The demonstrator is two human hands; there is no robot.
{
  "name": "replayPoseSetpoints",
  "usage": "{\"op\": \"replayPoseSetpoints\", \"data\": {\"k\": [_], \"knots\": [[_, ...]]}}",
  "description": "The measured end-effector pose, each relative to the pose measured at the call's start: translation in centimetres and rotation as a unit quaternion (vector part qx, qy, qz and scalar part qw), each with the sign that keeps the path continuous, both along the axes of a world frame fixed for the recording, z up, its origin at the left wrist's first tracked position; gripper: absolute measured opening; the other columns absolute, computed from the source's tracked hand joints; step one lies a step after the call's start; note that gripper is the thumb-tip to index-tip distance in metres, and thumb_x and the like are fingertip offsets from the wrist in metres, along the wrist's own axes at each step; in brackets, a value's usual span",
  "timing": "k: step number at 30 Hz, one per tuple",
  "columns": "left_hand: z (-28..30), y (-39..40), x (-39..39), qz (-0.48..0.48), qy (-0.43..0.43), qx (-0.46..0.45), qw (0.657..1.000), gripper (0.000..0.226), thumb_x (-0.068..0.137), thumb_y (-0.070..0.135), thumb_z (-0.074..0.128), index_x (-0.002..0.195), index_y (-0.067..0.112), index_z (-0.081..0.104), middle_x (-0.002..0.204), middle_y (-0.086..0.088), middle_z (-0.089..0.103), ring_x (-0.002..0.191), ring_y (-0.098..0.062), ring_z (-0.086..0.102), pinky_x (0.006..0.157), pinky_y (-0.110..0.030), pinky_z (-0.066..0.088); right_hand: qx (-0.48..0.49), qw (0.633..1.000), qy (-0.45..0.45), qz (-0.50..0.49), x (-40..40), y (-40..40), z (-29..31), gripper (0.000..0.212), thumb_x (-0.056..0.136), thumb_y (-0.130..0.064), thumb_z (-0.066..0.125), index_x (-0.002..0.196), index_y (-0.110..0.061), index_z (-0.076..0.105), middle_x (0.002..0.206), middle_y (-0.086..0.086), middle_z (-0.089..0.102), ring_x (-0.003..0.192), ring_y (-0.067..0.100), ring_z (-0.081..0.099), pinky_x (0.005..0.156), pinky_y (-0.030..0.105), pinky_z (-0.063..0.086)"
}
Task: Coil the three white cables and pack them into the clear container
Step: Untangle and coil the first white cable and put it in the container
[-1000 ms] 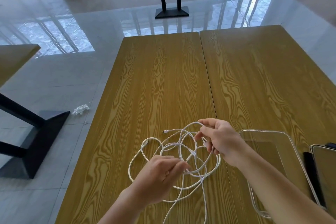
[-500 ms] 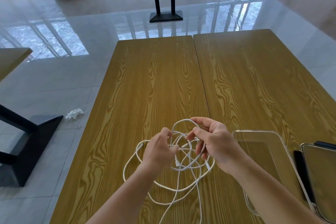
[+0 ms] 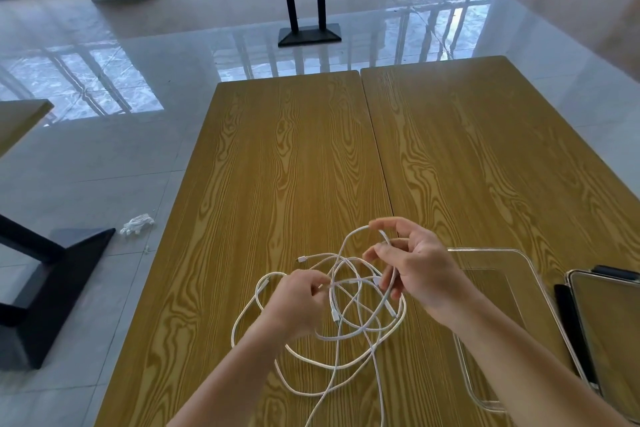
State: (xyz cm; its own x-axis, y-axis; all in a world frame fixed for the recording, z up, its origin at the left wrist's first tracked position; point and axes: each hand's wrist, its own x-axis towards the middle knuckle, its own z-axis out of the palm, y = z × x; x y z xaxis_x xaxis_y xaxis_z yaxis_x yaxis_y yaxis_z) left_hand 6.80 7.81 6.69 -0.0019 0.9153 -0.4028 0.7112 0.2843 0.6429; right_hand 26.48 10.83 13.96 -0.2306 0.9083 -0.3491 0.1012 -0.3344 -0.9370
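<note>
Head view: tangled white cables (image 3: 346, 329) are pinched by left hand (image 3: 298, 302) and right hand (image 3: 419, 274); pulling crossed loops could tighten knots, delaying packing into the clear container (image 3: 491, 288).

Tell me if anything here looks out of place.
The cables lie in one tangled heap on the table, none coiled. The container is empty. Crumpled white litter lies on the floor.

Tangled cables (image 3: 346, 315) on counter (image 3: 294, 166), near front edge. Container (image 3: 512, 288) just right of cables, on counter. Left hand (image 3: 298, 305) and right hand (image 3: 422, 270) over the tangle, both in it.
</note>
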Motion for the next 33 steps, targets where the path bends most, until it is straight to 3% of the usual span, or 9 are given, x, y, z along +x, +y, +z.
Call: {"op": "replayPoseSetpoints", "data": {"k": [3,5,8,11,14,18,26,30,33], "knots": [[1.1,0.0,-1.0,0.041,-0.029,0.040,0.998,0.022,0.100,0.015,0.051,0.115,0.018,0.067,0.089,0.002,0.065,0.068,-0.007,0.067,0.056,-0.018,0.051,-0.006,1.000,0.010,-0.005,0.9,0.2,0.0,0.018,0.101,-0.005,0.050,0.102,-0.008,0.068,0.094,0.015,0.075,0.052,0.023,0.062,0.042,0.030,0.051],[1.5,0.1,-1.6,0.080,-0.065,0.062,0.993,0.018,0.101,0.013,0.051,0.108,0.020,0.065,0.085,-0.001,0.067,0.056,0.000,0.064,0.050,-0.015,0.046,-0.027,0.998,0.059,-0.010,1.4,0.4,0.1,0.031,0.102,-0.002,0.040,0.099,-0.005,0.070,0.096,0.016,0.075,0.054,0.024,0.062,0.044,0.031,0.052],[1.9,0.4,-2.0,0.136,-0.119,0.085,0.980,0.014,0.100,0.012,0.053,0.103,0.020,0.064,0.090,-0.004,0.068,0.065,-0.009,0.071,0.055,-0.020,0.055,-0.039,0.995,0.090,0.007,2.2,0.5,0.2,0.043,0.091,0.015,0.033,0.104,-0.003,0.070,0.100,0.015,0.075,0.060,0.027,0.066,0.048,0.033,0.055],[2.3,0.6,-1.9,0.177,-0.173,0.090,0.965,0.014,0.100,0.011,0.053,0.101,0.020,0.064,0.093,-0.006,0.066,0.070,-0.019,0.074,0.061,-0.029,0.060,0.016,0.999,-0.015,0.031,2.5,0.7,0.0,0.046,0.088,0.020,0.040,0.101,-0.012,0.071,0.099,0.007,0.076,0.067,0.023,0.068,0.055,0.030,0.057],[2.9,0.8,-1.5,0.199,-0.220,0.089,0.951,0.018,0.100,0.007,0.051,0.099,0.019,0.064,0.094,-0.010,0.067,0.072,-0.020,0.073,0.063,-0.033,0.061,0.086,0.988,-0.113,0.055,2.3,0.7,-0.2,0.031,0.091,0.007,0.060,0.098,-0.022,0.071,0.096,-0.001,0.077,0.069,0.017,0.067,0.059,0.027,0.059],[3.7,1.1,-0.8,0.213,-0.277,0.077,0.934,0.017,0.100,0.006,0.050,0.100,0.015,0.065,0.094,-0.010,0.069,0.074,-0.022,0.072,0.062,-0.034,0.060,0.108,0.984,-0.114,0.079,1.7,0.7,0.1,0.013,0.088,-0.010,0.072,0.096,-0.020,0.072,0.089,0.000,0.077,0.074,0.029,0.071,0.076,0.045,0.062],[4.2,1.7,0.7,0.213,-0.249,0.089,0.941,0.015,0.099,0.012,0.055,0.101,0.023,0.065,0.097,-0.002,0.071,0.075,-0.015,0.072,0.061,-0.032,0.060,0.038,0.997,0.015,0.072,-0.2,-0.1,1.4,0.008,0.087,0.007,0.068,0.087,0.000,0.064,0.089,0.020,0.075,0.066,0.023,0.067,0.060,0.032,0.056],[4.2,1.5,0.7,0.175,-0.055,0.191,0.964,0.009,0.094,0.028,0.062,0.103,0.027,0.061,0.100,0.012,0.065,0.093,-0.002,0.060,0.077,-0.020,0.046,0.045,0.997,0.014,0.057,-0.8,-0.3,1.6,0.011,0.085,0.010,0.069,0.084,0.001,0.062,0.088,0.024,0.073,0.069,0.026,0.071,0.061,0.033,0.061],[5.5,0.8,1.1,0.173,-0.132,0.190,0.957,0.016,0.094,0.035,0.062,0.088,0.022,0.070,0.079,0.011,0.069,0.074,-0.002,0.063,0.068,-0.018,0.048,0.058,0.997,-0.001,0.059,-0.8,-0.3,1.4,0.011,0.085,0.007,0.071,0.085,0.000,0.063,0.086,0.021,0.074,0.072,0.029,0.072,0.068,0.040,0.063]]}}
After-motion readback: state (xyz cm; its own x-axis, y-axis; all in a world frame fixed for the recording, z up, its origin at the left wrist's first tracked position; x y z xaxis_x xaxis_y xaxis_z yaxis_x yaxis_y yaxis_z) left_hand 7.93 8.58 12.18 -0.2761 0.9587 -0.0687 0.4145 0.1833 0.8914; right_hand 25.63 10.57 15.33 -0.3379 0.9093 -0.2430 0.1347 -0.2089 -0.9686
